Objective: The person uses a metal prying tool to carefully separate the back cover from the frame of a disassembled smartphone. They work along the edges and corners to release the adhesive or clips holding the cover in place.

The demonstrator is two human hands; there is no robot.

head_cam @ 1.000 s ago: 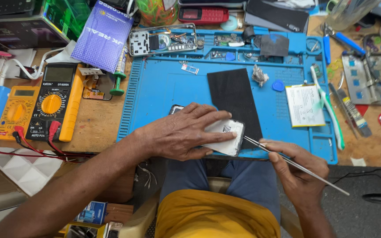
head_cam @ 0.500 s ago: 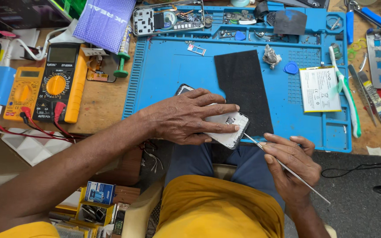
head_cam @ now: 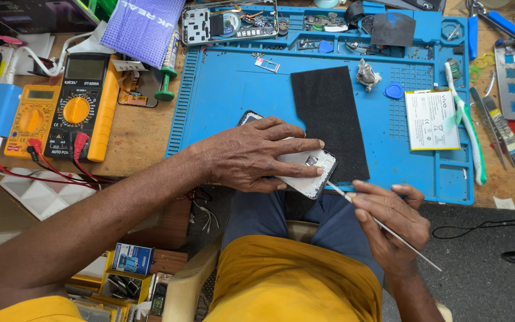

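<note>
Phone [head_cam: 311,170] pinned flat under left hand [head_cam: 251,156], right hand [head_cam: 388,217] grip closed on thin metal tool [head_cam: 382,226] at its corner

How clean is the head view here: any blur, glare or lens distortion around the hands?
Head view: evenly lit, soft shadows only. The left hand on the white phone and the right hand with the thin metal tool look sharp. The blue mat edges bow slightly from the wide lens. No strong glare.
</note>
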